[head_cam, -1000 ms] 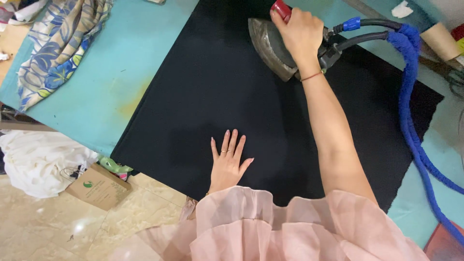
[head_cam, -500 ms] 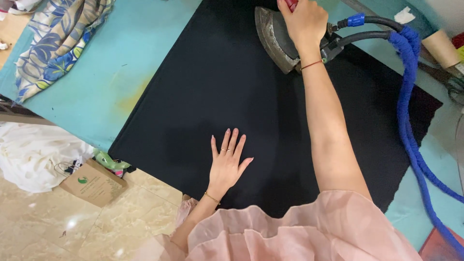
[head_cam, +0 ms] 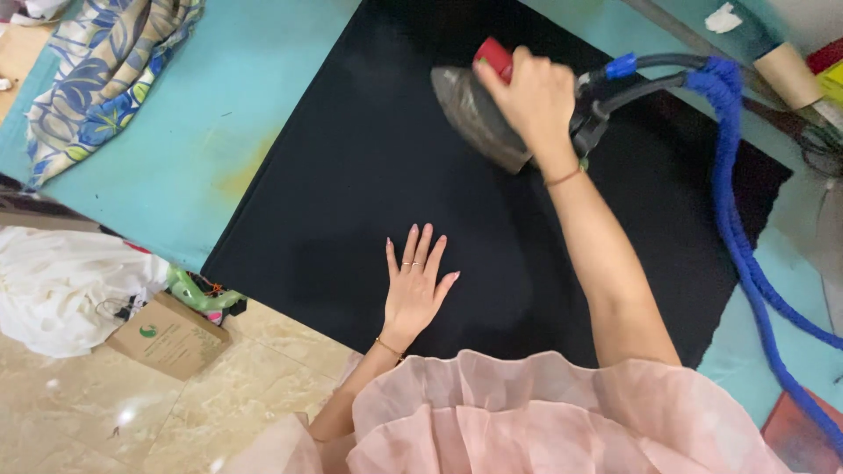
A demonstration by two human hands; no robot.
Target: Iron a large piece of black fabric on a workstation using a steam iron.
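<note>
A: Head view: right hand (head_cam: 534,98) was clamped on the grey steam iron (head_cam: 479,118), far part of the black cloth sheet (head_cam: 369,175) on the turquoise bench (head_cam: 158,149).
B: Left hand (head_cam: 414,290) lay flat, fingers spread, near edge. Best kept pinning cloth taut, iron sole flat.

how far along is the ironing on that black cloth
Done: the large black cloth lies spread flat on the turquoise table, with no creases showing. In hand: the right hand grips the grey steam iron at the far part, while the left hand presses flat near the front edge. How much remains unpressed cannot be told.
</note>
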